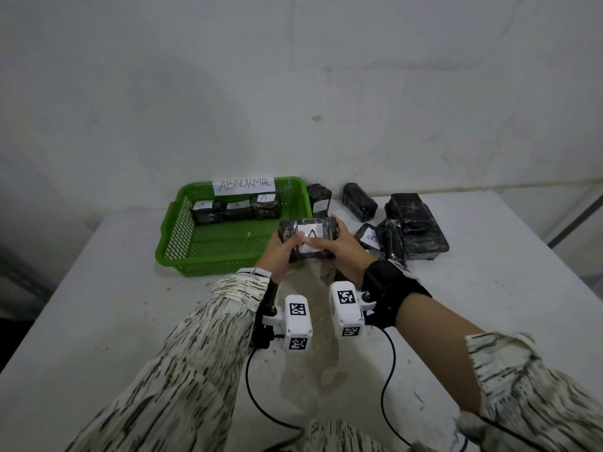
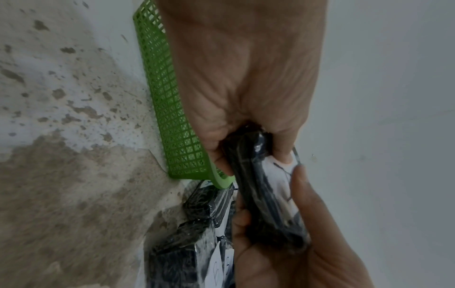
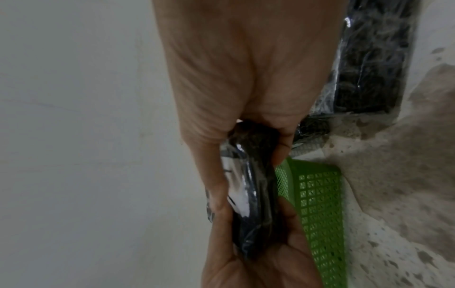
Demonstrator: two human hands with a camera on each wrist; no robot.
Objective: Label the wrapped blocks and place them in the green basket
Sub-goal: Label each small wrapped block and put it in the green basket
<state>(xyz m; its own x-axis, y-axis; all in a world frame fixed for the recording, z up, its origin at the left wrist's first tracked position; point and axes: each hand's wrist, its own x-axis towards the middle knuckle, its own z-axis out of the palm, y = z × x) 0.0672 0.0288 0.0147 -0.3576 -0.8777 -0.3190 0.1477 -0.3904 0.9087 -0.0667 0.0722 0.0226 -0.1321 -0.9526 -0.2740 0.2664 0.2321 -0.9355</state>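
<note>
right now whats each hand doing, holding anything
Left hand: grips the left end of the wrapped block labelled A.
Right hand: grips its right end.

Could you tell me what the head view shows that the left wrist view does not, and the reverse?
Only the head view shows the white paper sign reading ABNORMAL on the basket's far rim, and three wrapped blocks marked A inside.

Only the left wrist view shows the left hand's fingers curled under the held block, close up.

Both show the green plastic mesh basket, the black film-wrapped block with a white label, the left hand and right hand gripping it, and the pile of wrapped blocks.
</note>
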